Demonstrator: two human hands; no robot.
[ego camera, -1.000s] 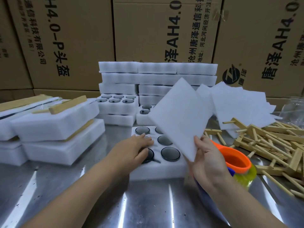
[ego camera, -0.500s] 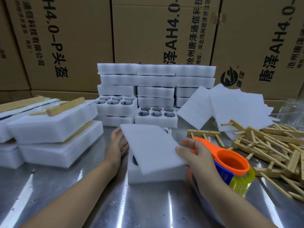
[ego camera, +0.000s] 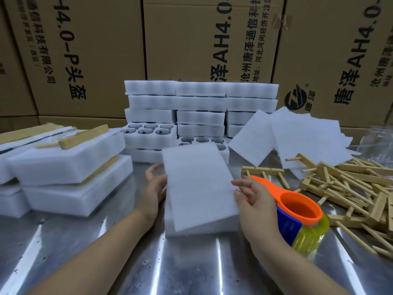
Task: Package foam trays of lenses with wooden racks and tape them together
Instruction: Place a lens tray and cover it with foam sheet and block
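On the steel table (ego camera: 85, 252) a foam tray (ego camera: 204, 229) sits between both hands, with a foam sheet (ego camera: 197, 184) lying on top and hiding its lenses. The right hand (ego camera: 255, 205) is relaxed, its straight fingertips resting on the sheet's right edge. The left hand (ego camera: 154, 188) lies against the tray's left side with fingers loosely bent, apparently gripping nothing, though the sheet hides part of it. A tape dispenser (ego camera: 299, 211) is just right of the right hand. Farther right lies a heap of wooden racks (ego camera: 350, 184). Taped packs (ego camera: 63, 171) stand at left. Behind are loose sheets (ego camera: 308, 141), stacked trays (ego camera: 200, 103) and cartons (ego camera: 191, 39).
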